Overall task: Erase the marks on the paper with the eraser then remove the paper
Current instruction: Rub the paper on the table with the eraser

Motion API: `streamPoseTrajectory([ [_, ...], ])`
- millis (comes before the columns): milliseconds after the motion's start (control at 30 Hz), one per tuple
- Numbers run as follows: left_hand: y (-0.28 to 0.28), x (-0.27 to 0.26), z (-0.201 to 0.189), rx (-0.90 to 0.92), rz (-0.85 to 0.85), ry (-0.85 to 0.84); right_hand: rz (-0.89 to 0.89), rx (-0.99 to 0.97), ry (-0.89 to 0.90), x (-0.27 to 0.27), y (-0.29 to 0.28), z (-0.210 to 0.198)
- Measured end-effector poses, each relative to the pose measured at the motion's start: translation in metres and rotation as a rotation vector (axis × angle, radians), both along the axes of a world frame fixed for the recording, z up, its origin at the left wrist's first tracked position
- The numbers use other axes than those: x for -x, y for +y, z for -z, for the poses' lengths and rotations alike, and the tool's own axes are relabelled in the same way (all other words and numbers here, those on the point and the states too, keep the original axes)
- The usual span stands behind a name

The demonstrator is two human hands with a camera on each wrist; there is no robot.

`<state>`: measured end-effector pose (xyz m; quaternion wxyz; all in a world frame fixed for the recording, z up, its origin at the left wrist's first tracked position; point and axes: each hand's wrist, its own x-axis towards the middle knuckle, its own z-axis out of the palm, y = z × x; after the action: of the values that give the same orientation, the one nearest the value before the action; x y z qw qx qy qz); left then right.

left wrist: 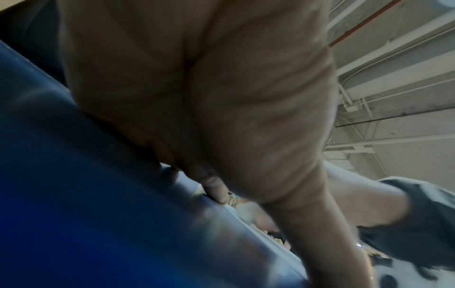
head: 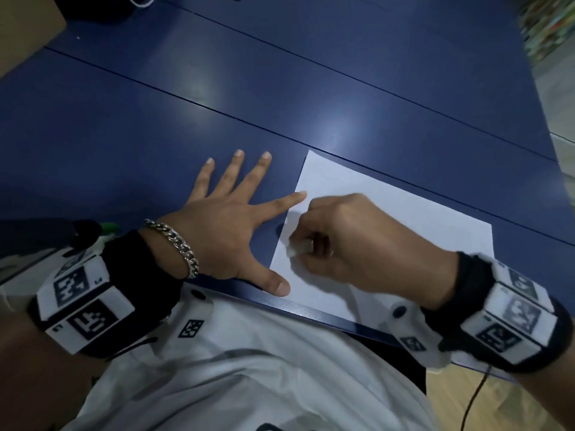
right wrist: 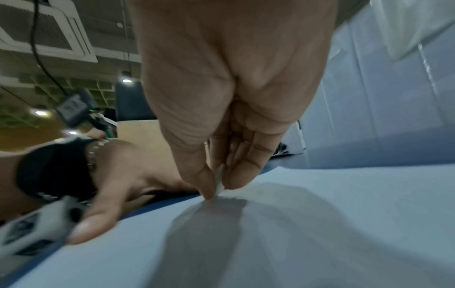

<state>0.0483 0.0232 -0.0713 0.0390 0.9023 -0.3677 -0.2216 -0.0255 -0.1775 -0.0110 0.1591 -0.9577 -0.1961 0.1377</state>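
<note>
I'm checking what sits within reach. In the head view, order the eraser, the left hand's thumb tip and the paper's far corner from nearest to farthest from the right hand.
1. eraser: pinched in the right hand.
2. thumb tip: just left, on the paper's near edge.
3. far corner: farther up the table.

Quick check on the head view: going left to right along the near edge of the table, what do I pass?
Left wrist camera band → chain bracelet → left hand, flat on the blue table → eraser pinched in the right hand over the paper → right wrist camera band.
</note>
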Motion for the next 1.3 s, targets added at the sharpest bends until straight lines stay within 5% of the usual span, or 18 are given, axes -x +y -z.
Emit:
streamPoseTrajectory([
  [133,0.000,0.000,-0.001,-0.006,-0.002,0.008,0.181,0.041,-0.114,-0.022,-0.015,0.006],
  [333,0.000,0.000,0.000,-0.007,0.002,-0.001,-0.012,-0.021,-0.020,0.000,0.003,0.003],
  [533,-0.002,0.001,-0.003,-0.024,0.000,0.013,0.205,0.061,-0.140,-0.030,-0.016,0.005],
  [733,-0.002,-0.001,-0.002,-0.030,0.003,0.012,0.025,-0.023,0.012,-0.003,0.002,0.003],
  [900,-0.003,0.000,-0.003,-0.026,-0.003,0.020,0.232,0.046,-0.110,-0.028,-0.019,0.006],
  [1133,-0.002,-0.001,-0.001,-0.031,0.006,0.002,0.047,0.032,-0.009,0.001,0.003,0.003],
  [1300,-0.003,0.000,-0.003,-0.032,0.000,0.023,0.228,0.079,-0.125,-0.023,-0.012,0.006],
])
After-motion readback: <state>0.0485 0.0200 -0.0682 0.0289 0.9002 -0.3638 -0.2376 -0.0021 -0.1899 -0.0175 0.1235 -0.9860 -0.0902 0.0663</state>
